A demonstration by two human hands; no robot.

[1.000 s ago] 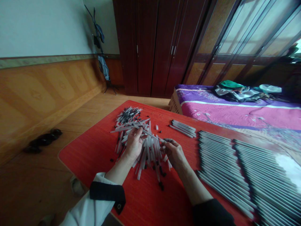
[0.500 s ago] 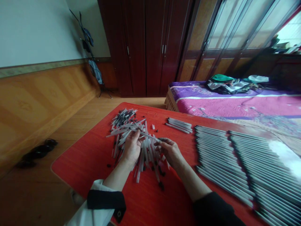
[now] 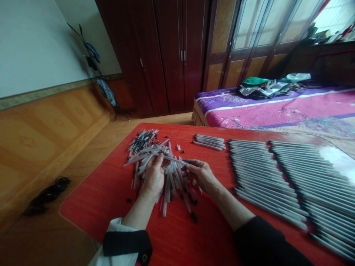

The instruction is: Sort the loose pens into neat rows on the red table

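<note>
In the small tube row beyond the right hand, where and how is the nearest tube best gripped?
Probably the black end of the nearest tube, pinched from the near side: it splays away from the row there, while the pale end lies closer in.

Over the loose pile of translucent white plastic tubes [image 3: 173, 178], the right hand [image 3: 201, 175] has come nearer the left hand [image 3: 155, 174]. The view has swung rightward and tilted, showing more bright, pale window [image 3: 334, 27] beyond the pile's right.

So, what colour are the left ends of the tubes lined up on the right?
Black; the left ends show best in the head view.
</note>
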